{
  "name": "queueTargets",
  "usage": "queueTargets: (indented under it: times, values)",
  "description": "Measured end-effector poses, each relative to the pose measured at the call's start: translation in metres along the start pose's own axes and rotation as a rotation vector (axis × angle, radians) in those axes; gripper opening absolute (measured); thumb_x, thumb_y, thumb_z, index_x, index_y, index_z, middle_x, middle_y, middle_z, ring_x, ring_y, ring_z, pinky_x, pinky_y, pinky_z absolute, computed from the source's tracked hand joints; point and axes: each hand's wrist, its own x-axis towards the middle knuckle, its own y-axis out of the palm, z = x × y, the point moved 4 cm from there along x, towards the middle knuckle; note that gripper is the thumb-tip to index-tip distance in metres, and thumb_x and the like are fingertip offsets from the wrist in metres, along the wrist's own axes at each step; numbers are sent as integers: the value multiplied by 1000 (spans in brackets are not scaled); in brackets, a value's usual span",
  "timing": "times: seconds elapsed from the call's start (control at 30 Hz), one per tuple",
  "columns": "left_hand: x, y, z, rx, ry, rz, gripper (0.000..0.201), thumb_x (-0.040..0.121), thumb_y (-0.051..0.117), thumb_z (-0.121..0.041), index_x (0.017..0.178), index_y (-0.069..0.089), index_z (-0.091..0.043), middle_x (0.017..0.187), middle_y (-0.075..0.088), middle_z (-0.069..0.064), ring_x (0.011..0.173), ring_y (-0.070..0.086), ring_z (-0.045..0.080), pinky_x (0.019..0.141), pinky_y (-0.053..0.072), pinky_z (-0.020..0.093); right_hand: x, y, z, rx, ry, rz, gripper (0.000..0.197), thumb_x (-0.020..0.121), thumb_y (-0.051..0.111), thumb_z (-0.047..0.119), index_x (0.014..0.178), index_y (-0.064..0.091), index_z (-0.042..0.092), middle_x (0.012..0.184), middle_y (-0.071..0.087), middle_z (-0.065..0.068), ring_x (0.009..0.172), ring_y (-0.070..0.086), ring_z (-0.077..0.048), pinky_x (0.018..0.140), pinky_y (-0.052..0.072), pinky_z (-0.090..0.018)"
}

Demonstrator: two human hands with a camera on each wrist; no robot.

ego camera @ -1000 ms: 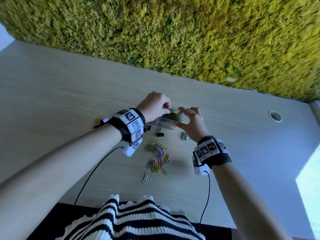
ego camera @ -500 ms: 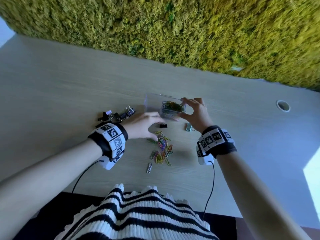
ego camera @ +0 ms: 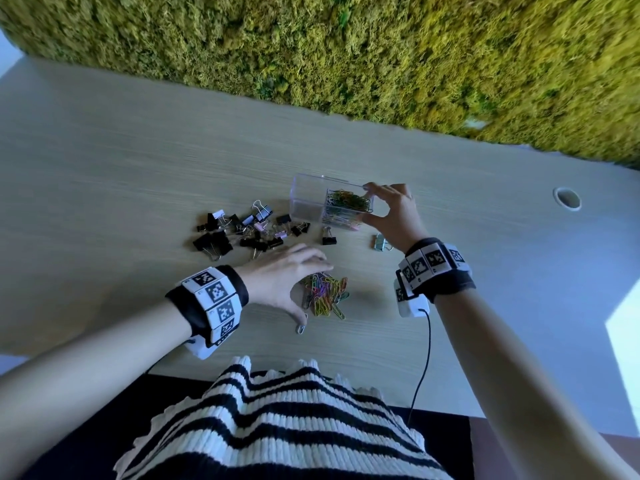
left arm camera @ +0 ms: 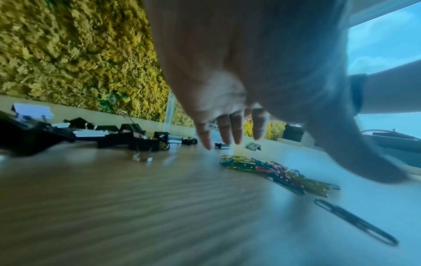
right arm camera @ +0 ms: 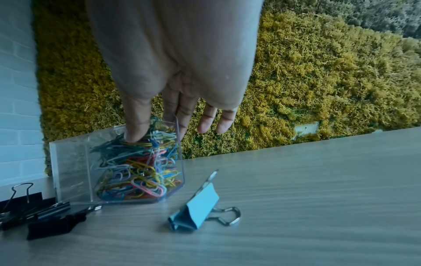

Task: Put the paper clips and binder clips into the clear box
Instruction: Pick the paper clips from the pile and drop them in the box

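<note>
1. The clear box (ego camera: 313, 202) stands upright on the tabletop (ego camera: 138, 174), near the moss wall (ego camera: 346, 46). Its right compartment is filled with coloured paper clips; the left compartment looks empty.
2. The right hand (ego camera: 394, 216) holds the box at its right end: thumb on the near face, fingers (right arm camera: 182, 111) over the top rim. The right wrist view shows the thumb pressed against the clear wall.
3. The left hand (ego camera: 284, 275) is spread, fingers apart and fairly straight, palm down over the loose clip pile (ego camera: 325, 292). Its thumb reaches down toward the tabletop beside the pile. It grips nothing visible. The left wrist view shows the fingertips (left arm camera: 234, 133) clear of the tabletop.
4. The pile lies on the tabletop, nearer the person than the box and well apart from it.
5. One single clip (ego camera: 300, 329) lies just beside the pile, near the left thumb.
6. A cluster of binder clips (ego camera: 242, 233), mostly black, lies left of the box.
7. One black binder clip (ego camera: 328, 237) sits alone near the front of the box.
8. A blue binder clip (right arm camera: 196, 207) lies near the right wrist.
</note>
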Motion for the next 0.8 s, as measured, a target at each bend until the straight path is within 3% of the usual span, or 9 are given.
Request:
queueTargets:
  times: [0.1,0.2,0.3,0.4,0.5,0.57,0.63,0.7,0.8]
  values:
    - [-7,8,-2,171,-77,128,136,42,66,-81,148,-4,-33,152,1,-4,137,9,21,111,20,52,-1,0,0,4,9,5,54,76,72,29,126,54,23,117,61,5,113,40,-21,90,33,-39]
    - [4,15,-6,180,-129,166,135,50,68,-76,147,-13,-29,153,-7,-2,139,2,25,112,8,61,-2,0,1,6,13,2,55,76,72,29,127,53,23,117,61,6,114,40,-21,91,33,-39]
    - [24,5,-10,190,-135,51,119,63,59,-74,149,-5,-22,154,5,4,139,9,26,114,12,53,-2,0,3,-4,27,8,57,76,72,31,129,52,23,119,61,5,114,40,-22,93,35,-43]
    - [33,-5,-7,62,-164,-28,110,66,65,-66,149,7,-23,152,14,3,140,8,24,114,16,51,-5,-1,5,-58,31,24,69,75,73,36,135,44,22,126,56,1,115,40,-22,96,36,-47]
    - [24,-7,6,-148,-183,-90,106,61,76,-52,147,21,-23,145,26,3,136,16,21,113,19,48,-22,-7,6,-55,40,-44,88,69,75,45,141,32,19,128,48,-5,114,42,-22,96,37,-38]
    - [11,-7,16,-236,-180,-130,98,62,80,-43,143,31,-20,138,33,5,129,28,19,111,26,43,-43,-8,7,-9,73,-73,84,66,77,45,135,38,18,118,52,-5,105,46,-20,91,42,-36]
    - [1,-5,24,-255,-213,-130,90,65,80,-37,141,36,-17,136,35,6,127,33,19,108,30,39,-65,1,9,-11,141,31,76,64,77,49,125,45,16,109,53,-3,94,50,-16,82,48,-35]
    - [-2,-3,29,-253,-245,-120,85,68,80,-33,139,38,-14,134,37,7,124,37,20,105,31,34,-84,15,12,-47,216,214,80,60,79,52,122,46,14,110,52,-2,89,48,-12,74,45,-28]
    - [1,-6,26,-198,-232,-142,84,67,80,-37,138,41,-13,121,43,5,108,44,19,91,37,29,-100,36,22,-128,218,385,95,56,80,55,131,40,12,117,46,-5,94,48,-16,77,48,-32]
